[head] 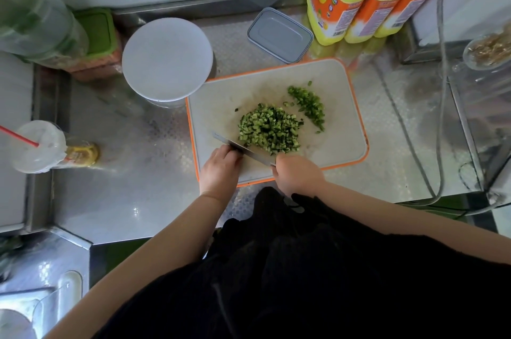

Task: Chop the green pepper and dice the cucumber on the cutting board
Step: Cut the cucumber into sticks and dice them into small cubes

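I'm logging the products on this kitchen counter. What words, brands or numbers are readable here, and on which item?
Nearest yellow oil bottle: an orange label with a round yellow badge holding two red Chinese characters, too blurred to read with confidence.
The same label's small print and barcode: too small to read.
Second bottle and third bottle: labels illegible.
Nothing else shows text.

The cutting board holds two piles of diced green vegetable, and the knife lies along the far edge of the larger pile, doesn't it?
Not quite. The cutting board does hold two diced piles, the larger pile and the smaller pile, but the knife lies along the larger pile's near edge. The right hand grips its handle and the left hand rests on the blade. The head view shows this.
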The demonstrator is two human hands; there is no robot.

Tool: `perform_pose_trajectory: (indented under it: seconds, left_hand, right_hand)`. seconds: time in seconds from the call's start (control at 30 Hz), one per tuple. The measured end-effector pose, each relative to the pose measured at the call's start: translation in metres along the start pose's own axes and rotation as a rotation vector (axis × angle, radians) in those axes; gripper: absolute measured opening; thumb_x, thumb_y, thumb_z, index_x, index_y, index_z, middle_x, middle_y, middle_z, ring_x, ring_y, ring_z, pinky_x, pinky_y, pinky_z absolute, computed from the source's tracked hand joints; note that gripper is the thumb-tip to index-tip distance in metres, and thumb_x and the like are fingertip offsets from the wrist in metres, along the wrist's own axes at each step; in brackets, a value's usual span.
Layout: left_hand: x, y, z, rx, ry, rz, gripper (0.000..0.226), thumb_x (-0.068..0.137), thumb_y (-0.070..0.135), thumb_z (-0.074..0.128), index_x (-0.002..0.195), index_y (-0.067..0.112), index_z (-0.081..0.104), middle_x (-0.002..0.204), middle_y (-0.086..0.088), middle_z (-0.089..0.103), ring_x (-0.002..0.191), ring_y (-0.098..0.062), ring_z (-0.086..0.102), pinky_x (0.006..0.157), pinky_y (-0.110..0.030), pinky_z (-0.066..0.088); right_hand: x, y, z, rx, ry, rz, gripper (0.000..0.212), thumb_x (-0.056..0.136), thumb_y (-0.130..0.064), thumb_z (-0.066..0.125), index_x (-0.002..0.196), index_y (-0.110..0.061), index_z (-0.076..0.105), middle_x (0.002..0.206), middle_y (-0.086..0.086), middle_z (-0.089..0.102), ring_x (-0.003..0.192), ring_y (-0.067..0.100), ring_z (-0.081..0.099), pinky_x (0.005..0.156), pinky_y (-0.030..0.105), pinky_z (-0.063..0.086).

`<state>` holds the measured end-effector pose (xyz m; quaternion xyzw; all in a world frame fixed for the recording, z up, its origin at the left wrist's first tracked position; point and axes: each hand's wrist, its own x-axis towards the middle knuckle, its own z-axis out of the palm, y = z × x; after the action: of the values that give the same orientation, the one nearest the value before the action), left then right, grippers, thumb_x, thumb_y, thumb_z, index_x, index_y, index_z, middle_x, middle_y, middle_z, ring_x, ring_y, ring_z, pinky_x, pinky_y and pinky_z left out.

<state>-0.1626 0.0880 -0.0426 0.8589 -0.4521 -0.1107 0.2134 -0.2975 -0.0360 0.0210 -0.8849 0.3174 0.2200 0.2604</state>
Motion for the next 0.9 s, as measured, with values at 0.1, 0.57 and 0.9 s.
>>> perform_pose_trajectory:
  seconds: [0.1, 0.57, 0.9]
  left_hand:
    - [0.000, 0.000, 0.000, -0.002, -0.028, -0.033, 0.014, 0.086, 0.014, 0.062, 0.093, 0.008, 0.073, 0.094, -0.005, 0.066, 0.086, -0.030, 0.061, 0.064, -0.036, 0.053]
    - [-0.006, -0.006, 0.000, -0.035, 0.011, -0.014, 0.010, 0.084, 0.011, 0.063, 0.086, 0.006, 0.072, 0.091, -0.005, 0.064, 0.085, -0.028, 0.059, 0.062, -0.034, 0.050]
    - [-0.004, 0.004, -0.004, -0.020, -0.074, -0.091, 0.011, 0.086, 0.012, 0.065, 0.091, 0.008, 0.074, 0.095, -0.006, 0.065, 0.092, -0.029, 0.059, 0.068, -0.035, 0.050]
  right_hand:
    - [0.001, -0.002, -0.003, -0.043, -0.024, 0.019, 0.010, 0.096, -0.013, 0.043, 0.099, -0.006, 0.050, 0.080, 0.006, 0.053, 0.074, 0.026, 0.055, 0.061, 0.034, 0.040]
    - [0.007, 0.000, -0.003, 0.163, -0.009, 0.110, 0.031, 0.101, -0.031, 0.039, 0.104, -0.003, 0.052, 0.096, 0.014, 0.061, 0.091, 0.032, 0.060, 0.070, 0.036, 0.042]
    - [-0.003, -0.009, -0.006, -0.041, -0.039, 0.015, 0.012, 0.095, -0.011, 0.045, 0.101, -0.005, 0.054, 0.093, 0.010, 0.061, 0.082, 0.028, 0.058, 0.065, 0.033, 0.039]
